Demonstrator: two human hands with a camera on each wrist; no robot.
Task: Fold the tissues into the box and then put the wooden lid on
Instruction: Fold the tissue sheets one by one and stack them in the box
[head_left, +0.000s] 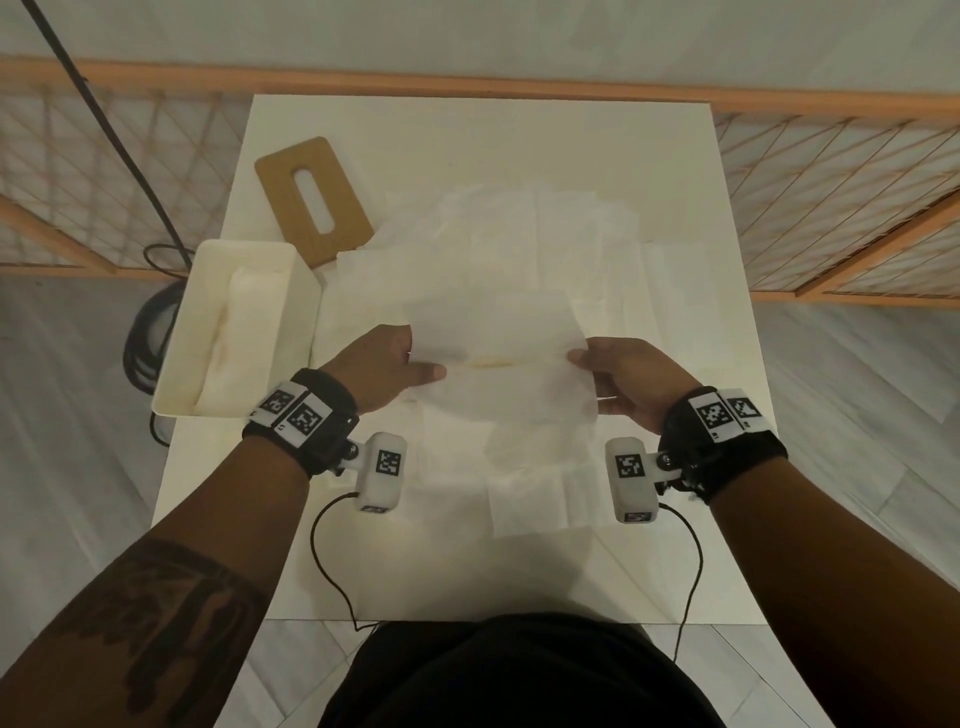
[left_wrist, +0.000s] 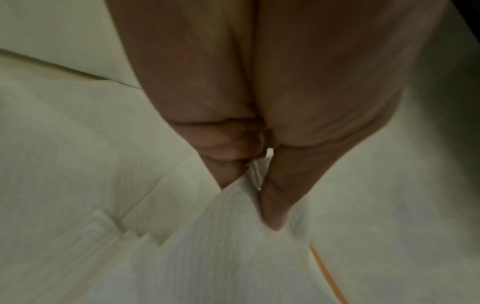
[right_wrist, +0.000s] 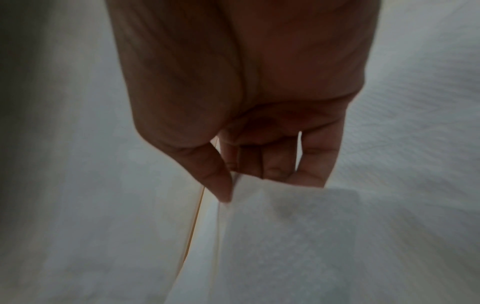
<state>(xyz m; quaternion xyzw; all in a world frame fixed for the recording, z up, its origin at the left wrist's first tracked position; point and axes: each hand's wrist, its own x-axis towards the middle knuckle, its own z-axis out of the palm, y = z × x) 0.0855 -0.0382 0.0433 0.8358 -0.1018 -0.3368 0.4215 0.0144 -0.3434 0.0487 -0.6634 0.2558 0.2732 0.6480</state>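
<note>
A white tissue (head_left: 498, 358) is stretched between my two hands above the table's middle, creased along a horizontal fold. My left hand (head_left: 384, 366) pinches its left edge between thumb and fingers (left_wrist: 272, 205). My right hand (head_left: 618, 374) pinches the right edge, with the thumb (right_wrist: 221, 185) on top of the tissue (right_wrist: 298, 236). More loose tissues (head_left: 519, 239) lie spread over the table behind and under the held one. The white box (head_left: 228, 322) stands open at the table's left edge with folded tissues inside. The wooden lid (head_left: 314, 200) with its oval slot lies flat behind the box.
The white table (head_left: 696, 364) is small, and the box overhangs its left edge. A wooden lattice railing (head_left: 831, 208) runs behind and on both sides. A black cable coil (head_left: 150, 332) lies on the floor left of the box. Thin cables hang from both wrist cameras.
</note>
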